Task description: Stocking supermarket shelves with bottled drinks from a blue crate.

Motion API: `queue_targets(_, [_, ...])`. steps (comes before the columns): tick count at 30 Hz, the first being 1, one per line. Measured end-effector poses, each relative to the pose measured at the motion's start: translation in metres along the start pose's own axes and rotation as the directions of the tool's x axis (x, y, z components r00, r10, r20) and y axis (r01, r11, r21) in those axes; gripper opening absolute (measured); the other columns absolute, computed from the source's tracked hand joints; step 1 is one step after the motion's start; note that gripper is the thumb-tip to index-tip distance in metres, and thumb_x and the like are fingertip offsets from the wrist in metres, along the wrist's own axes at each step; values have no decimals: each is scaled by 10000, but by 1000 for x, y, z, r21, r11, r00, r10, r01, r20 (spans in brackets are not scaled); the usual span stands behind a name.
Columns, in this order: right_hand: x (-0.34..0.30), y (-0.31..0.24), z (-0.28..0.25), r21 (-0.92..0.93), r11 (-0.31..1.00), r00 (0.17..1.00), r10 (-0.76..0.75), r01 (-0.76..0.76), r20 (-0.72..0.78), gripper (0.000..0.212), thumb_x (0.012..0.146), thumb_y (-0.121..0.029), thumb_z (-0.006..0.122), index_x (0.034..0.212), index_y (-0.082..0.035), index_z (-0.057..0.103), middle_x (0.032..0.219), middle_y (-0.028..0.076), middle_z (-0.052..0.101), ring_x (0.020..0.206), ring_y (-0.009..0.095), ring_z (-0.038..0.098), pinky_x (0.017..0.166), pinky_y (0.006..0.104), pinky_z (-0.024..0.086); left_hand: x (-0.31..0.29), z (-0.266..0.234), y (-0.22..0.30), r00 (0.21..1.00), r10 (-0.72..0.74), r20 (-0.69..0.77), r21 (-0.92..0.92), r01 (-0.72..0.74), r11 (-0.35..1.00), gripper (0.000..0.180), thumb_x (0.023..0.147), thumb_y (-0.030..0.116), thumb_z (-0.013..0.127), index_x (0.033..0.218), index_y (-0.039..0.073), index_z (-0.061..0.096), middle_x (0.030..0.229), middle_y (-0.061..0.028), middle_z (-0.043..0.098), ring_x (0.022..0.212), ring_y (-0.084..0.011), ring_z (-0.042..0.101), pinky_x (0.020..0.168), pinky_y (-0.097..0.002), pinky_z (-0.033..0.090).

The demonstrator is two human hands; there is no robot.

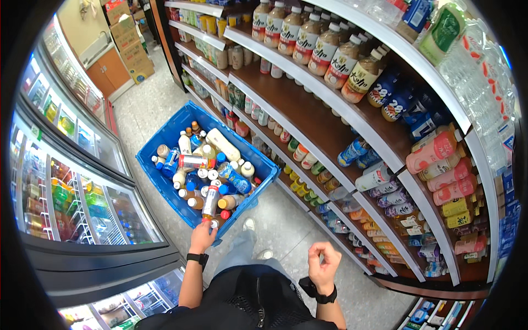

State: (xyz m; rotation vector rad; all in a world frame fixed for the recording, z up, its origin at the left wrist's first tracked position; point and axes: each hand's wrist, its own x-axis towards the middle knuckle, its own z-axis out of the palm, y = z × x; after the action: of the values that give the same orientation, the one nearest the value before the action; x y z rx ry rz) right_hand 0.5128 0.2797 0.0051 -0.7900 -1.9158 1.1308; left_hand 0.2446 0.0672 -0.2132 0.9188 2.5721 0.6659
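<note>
My left hand (pixel 204 235) is closed around the lower end of a bottle (pixel 210 201) with a silver, red and dark label. The bottle tilts over the near side of a blue plastic crate (pixel 165 197). Mixed drinks fill the crate: a large white bottle (pixel 224 144), a blue-labelled bottle (pixel 235 179), a red-and-white bottle (pixel 192 161) and several capped ones. To the right, apart from the crate and in front of my body, my right hand (pixel 324 266) is loosely curled, with nothing visible in its fingers. Dark bands circle both wrists.
Shelves (pixel 308 126) of bottled drinks rise along the right; one tier has a row of beige bottles (pixel 307 44). Glass-door coolers (pixel 88 203) line the left. Stacked cartons (pixel 132 52) stand by a wooden cabinet (pixel 107 74) at the far end. My shoes (pixel 249 224) are near the crate.
</note>
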Motion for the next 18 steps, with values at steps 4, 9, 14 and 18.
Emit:
queue_targets(4, [-63, 38, -31, 28, 986, 986, 164, -164, 26, 44, 801, 14, 576, 760, -1, 581, 600, 24, 568, 519, 63, 502, 481, 223, 381, -41, -13, 17, 1000, 15, 19, -10, -15, 1000, 305, 832, 296, 632, 1010, 49, 614, 943, -156, 661, 874, -363, 631, 745, -457, 503])
queue_targets(9, [-100, 41, -31, 87, 954, 956, 278, -286, 93, 99, 873, -18, 516, 790, 2, 566, 580, 30, 551, 521, 68, 510, 481, 234, 390, -85, -14, 36, 997, 41, 71, -42, -38, 998, 318, 845, 307, 637, 1044, 59, 620, 926, -115, 683, 866, -314, 653, 760, -418, 515])
queue_targets(14, [-114, 16, -6, 138, 951, 941, 241, -278, 236, 160, 907, -68, 481, 781, -6, 559, 569, 51, 546, 523, 112, 535, 499, 265, 414, -112, -26, 76, 984, 174, 44, -164, -164, 973, 309, 863, 285, 626, 1061, 48, 623, 963, -127, 678, 897, -306, 649, 784, -402, 512])
queue_targets(18, [-127, 8, 14, 64, 991, 928, 83, -114, 364, 166, 906, -62, 463, 775, -8, 550, 571, 32, 548, 510, 94, 510, 491, 258, 412, -134, -52, 125, 923, 382, -44, -311, -376, 873, 296, 871, 227, 652, 1100, 41, 628, 968, -126, 674, 930, -279, 647, 804, -370, 505])
